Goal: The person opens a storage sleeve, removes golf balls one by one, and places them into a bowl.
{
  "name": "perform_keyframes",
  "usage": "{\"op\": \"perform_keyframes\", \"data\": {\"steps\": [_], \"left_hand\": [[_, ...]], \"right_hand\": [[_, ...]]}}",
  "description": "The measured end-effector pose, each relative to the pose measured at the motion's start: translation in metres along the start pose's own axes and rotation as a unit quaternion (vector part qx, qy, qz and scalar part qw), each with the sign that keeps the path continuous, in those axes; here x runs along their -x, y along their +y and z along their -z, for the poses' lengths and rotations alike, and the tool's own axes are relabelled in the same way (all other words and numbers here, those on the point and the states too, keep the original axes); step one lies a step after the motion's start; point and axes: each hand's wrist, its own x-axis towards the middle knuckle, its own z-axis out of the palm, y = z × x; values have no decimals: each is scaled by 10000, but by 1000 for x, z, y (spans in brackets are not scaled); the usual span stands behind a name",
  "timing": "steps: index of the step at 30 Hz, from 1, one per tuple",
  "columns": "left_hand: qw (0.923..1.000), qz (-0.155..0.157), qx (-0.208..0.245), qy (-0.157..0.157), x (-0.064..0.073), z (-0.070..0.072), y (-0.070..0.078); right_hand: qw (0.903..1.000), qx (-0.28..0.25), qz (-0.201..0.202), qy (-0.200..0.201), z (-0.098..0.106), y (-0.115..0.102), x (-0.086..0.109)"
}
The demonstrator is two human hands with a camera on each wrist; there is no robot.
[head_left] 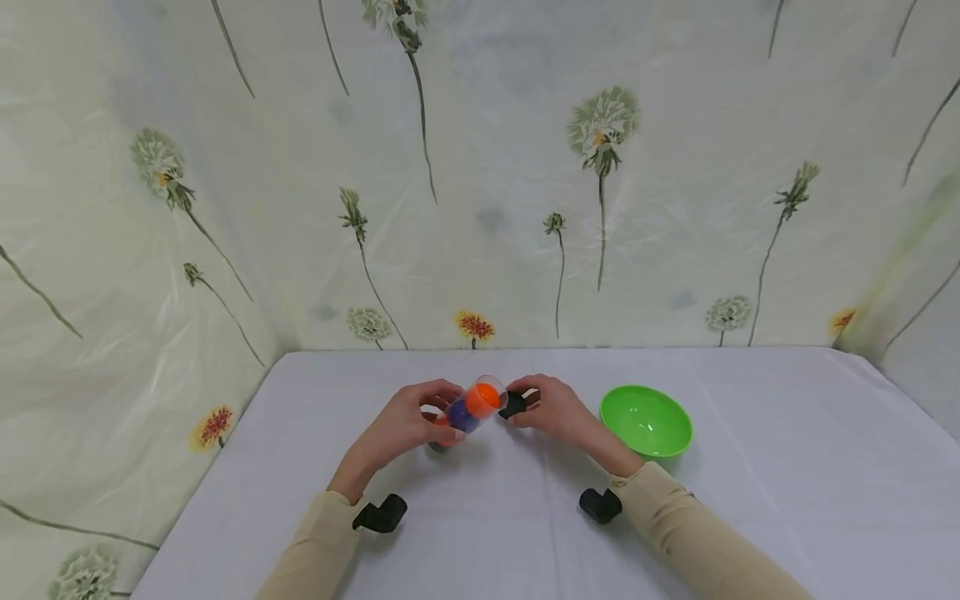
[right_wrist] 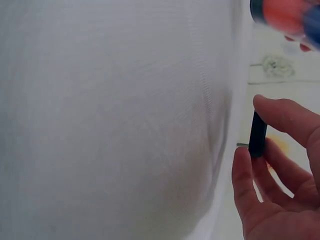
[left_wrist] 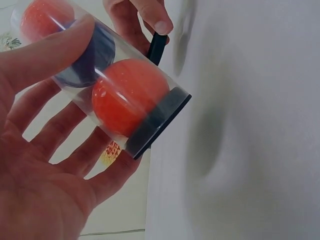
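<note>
The left hand (head_left: 408, 421) of the person reaches in from the lower left, with the wrist bent, and it holds a clear plastic tube (head_left: 468, 408) in the air over the desk (head_left: 480, 550), which is covered by a white cloth. The fingers of this hand are partly bent round the tube: the thumb lies across one side, while the other fingers are spread along the opposite side. The tube is tilted, with its black base (left_wrist: 160, 123) toward the lower left and its mouth toward the upper right, near the other hand. Inside there are three balls in a row: an orange ball (head_left: 482, 401) at the mouth, a dark blue ball (left_wrist: 89, 57) in the middle and a red-orange ball (left_wrist: 130, 95) beside the base.

The right hand (head_left: 555, 408) comes from the lower right, and its forearm, in a beige sleeve (head_left: 697, 525), slants inward. Its fingers are bent and pinch a thin black round lid (right_wrist: 258, 135) by the edge, the thumb on one side and the fingertips on the other. This lid is just beside the tube's mouth; whether they touch, I cannot tell. A shiny green bowl (head_left: 647, 417) stands on the desk, beyond the right forearm.
</note>
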Motion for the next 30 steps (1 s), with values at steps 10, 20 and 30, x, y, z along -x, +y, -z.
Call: {"op": "perform_keyframes", "data": {"steps": [10,20,30], "left_hand": [[10000,61,50,22,1,2,-1],[9998,177,88,77,1,0,-1],[9999,71,115,21,3,3,-2]], "right_hand": [[9993,197,-159,-287,-2,6,-8],[9983,463,-74,-339,-4,6,-15],[9990,341,57,-273,-3,8,-15]]}}
